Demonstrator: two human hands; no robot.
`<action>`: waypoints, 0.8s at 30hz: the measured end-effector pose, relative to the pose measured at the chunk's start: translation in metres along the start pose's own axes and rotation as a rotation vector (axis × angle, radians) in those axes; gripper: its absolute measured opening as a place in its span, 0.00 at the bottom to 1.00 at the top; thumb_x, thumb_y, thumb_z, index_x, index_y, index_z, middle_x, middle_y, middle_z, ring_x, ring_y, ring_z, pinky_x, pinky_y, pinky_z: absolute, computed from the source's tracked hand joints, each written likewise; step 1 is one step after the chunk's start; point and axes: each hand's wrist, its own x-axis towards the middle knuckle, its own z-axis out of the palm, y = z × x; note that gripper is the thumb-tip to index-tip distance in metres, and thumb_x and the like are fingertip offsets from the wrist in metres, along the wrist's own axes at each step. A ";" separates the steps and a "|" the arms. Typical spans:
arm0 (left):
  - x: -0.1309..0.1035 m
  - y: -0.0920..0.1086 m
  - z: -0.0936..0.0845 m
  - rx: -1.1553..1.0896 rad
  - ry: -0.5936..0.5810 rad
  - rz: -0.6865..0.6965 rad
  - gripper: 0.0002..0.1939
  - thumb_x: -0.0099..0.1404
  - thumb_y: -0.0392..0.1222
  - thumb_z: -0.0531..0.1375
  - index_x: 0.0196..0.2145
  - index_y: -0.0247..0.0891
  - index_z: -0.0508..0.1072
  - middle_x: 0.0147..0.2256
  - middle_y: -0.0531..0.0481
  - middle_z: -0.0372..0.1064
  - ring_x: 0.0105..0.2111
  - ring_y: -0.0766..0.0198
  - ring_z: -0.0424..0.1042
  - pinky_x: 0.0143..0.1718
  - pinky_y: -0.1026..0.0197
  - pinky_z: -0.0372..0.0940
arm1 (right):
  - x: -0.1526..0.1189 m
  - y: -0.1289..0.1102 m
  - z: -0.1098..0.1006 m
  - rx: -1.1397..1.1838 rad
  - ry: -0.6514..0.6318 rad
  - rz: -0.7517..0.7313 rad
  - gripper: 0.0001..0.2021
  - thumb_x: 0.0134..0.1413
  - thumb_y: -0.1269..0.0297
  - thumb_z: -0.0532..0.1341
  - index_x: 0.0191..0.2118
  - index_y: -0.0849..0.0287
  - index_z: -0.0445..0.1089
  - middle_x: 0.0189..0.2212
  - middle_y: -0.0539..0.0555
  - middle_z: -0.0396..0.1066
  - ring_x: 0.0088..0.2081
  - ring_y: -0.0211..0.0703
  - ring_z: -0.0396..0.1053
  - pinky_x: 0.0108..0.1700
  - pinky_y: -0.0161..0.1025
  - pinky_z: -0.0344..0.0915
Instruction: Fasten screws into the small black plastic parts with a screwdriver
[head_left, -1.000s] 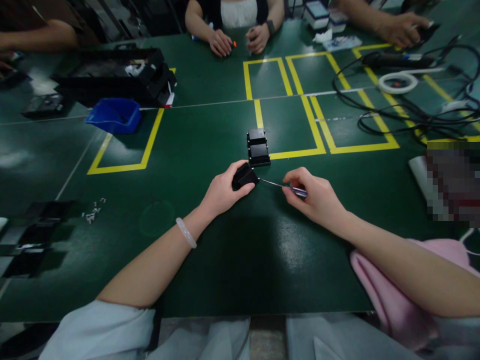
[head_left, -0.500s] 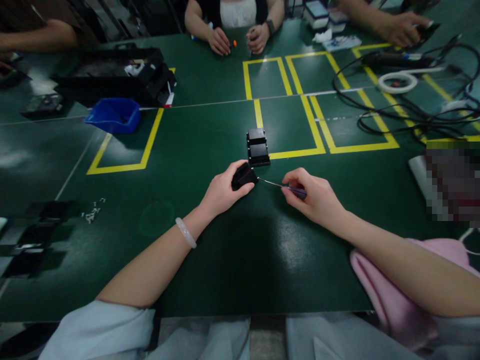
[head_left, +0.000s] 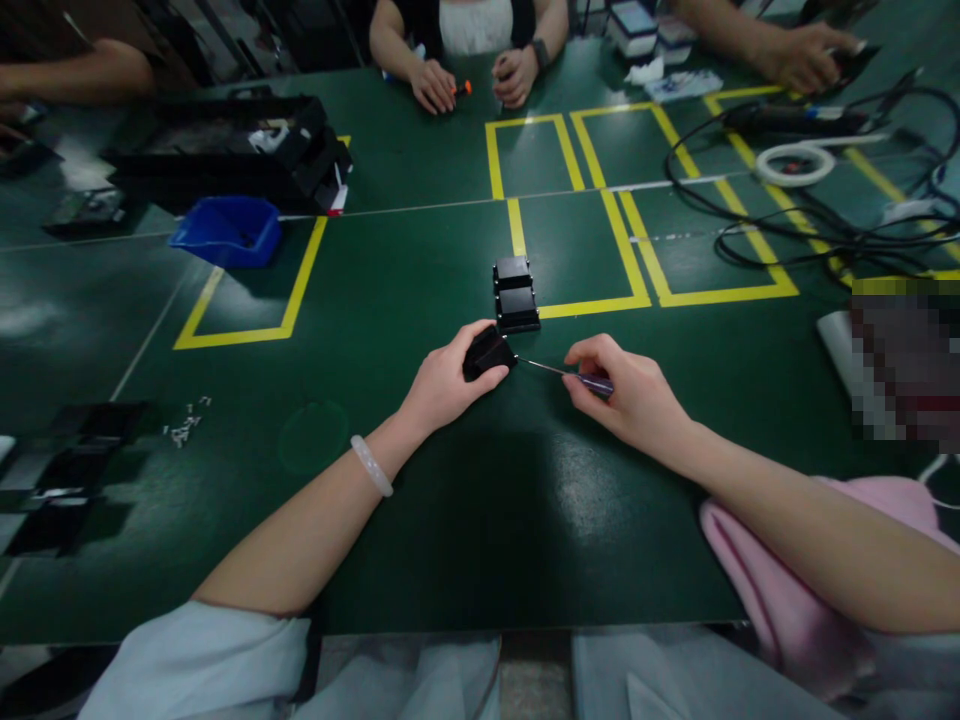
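A small black block (head_left: 489, 354) is gripped between the thumb and fingers of my left hand (head_left: 448, 378), near the middle of the green table. My right hand (head_left: 626, 393) is closed on the dark purple handle of a screwdriver (head_left: 596, 383). The thin metal shaft points left, and its tip meets a small silvery screw at the right corner of the block. Just beyond the block stand two similar black pieces (head_left: 517, 302), one behind the other, with small screws along their sides.
Small screws (head_left: 182, 428) lie at the left, beside several dark parts (head_left: 75, 467). A blue tray (head_left: 232, 232) and a black case (head_left: 217, 160) stand farther back. Cables (head_left: 795, 240) lie at the right, a pink cloth (head_left: 780, 590) by my right forearm. A person's hands (head_left: 435, 87) rest across the table.
My hands, the block and the screwdriver look almost unmoved. Across the table, the person's hand near the orange item has shifted slightly.
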 end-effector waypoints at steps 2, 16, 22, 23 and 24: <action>0.000 0.000 0.000 0.004 0.002 0.000 0.33 0.65 0.57 0.60 0.64 0.43 0.61 0.51 0.44 0.73 0.47 0.50 0.76 0.46 0.52 0.70 | 0.000 0.000 0.000 0.011 -0.007 0.015 0.05 0.62 0.63 0.58 0.42 0.55 0.64 0.27 0.48 0.70 0.26 0.38 0.69 0.31 0.35 0.62; 0.001 0.001 0.000 0.009 0.000 -0.004 0.32 0.66 0.54 0.60 0.64 0.41 0.61 0.52 0.43 0.73 0.49 0.49 0.75 0.49 0.51 0.69 | 0.000 0.001 0.000 0.010 0.001 0.014 0.05 0.63 0.63 0.57 0.43 0.55 0.64 0.26 0.47 0.69 0.25 0.38 0.69 0.30 0.35 0.61; 0.000 0.002 -0.001 -0.008 -0.008 -0.013 0.32 0.66 0.55 0.60 0.64 0.41 0.61 0.52 0.43 0.73 0.48 0.50 0.75 0.47 0.52 0.69 | 0.000 0.001 0.001 -0.007 0.024 -0.028 0.06 0.60 0.65 0.58 0.43 0.56 0.63 0.27 0.48 0.68 0.26 0.38 0.69 0.30 0.35 0.62; 0.000 0.002 -0.001 -0.011 -0.010 -0.013 0.32 0.66 0.55 0.60 0.64 0.42 0.61 0.52 0.43 0.73 0.48 0.50 0.75 0.47 0.52 0.69 | 0.000 0.000 0.000 -0.009 0.022 -0.027 0.06 0.60 0.65 0.58 0.43 0.56 0.63 0.27 0.48 0.68 0.26 0.38 0.69 0.30 0.35 0.62; 0.000 0.002 0.000 -0.014 -0.011 -0.012 0.32 0.66 0.55 0.60 0.63 0.42 0.61 0.52 0.43 0.73 0.48 0.50 0.75 0.47 0.51 0.69 | 0.000 0.000 0.000 -0.008 0.016 -0.020 0.06 0.60 0.64 0.58 0.43 0.55 0.63 0.27 0.48 0.69 0.26 0.38 0.69 0.30 0.35 0.62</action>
